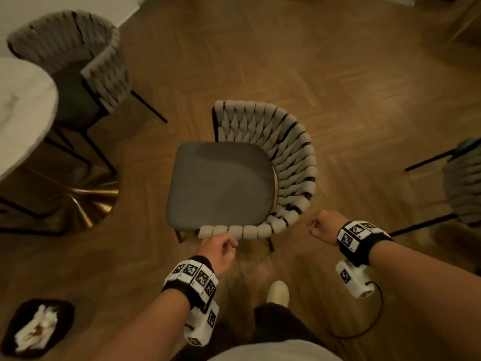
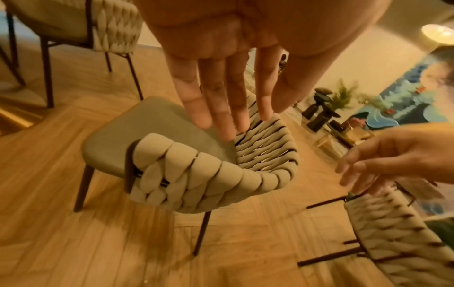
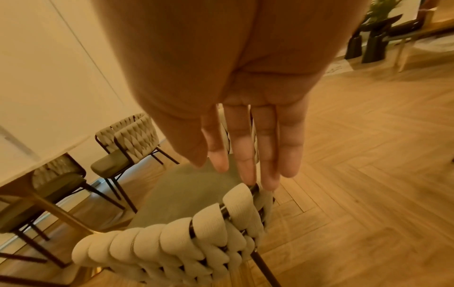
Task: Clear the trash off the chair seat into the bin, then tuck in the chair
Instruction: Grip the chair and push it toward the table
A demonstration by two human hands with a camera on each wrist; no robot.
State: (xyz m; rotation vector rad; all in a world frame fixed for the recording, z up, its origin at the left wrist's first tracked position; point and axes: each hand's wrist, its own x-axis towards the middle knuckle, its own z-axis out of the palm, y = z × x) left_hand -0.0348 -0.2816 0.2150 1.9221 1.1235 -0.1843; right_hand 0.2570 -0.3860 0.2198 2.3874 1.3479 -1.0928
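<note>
Both hands (image 1: 220,250) (image 1: 325,230) hover unclenched just beside the chair (image 1: 260,230) back.

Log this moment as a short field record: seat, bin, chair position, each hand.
seat: grey seat, no trash visible on it
bin: black bin on the floor, white crumpled trash inside
chair: woven-back chair stands out on the floor, apart from the table
left hand: left hand empty, fingers straight, near the backrest
right hand: right hand empty, fingers straight, near the backrest

We see dim, warm amber light; a glowing lamp (image 2: 439,35) sits upper right in the left wrist view. Edges bend and blur, especially the surface (image 1: 23,110).
</note>
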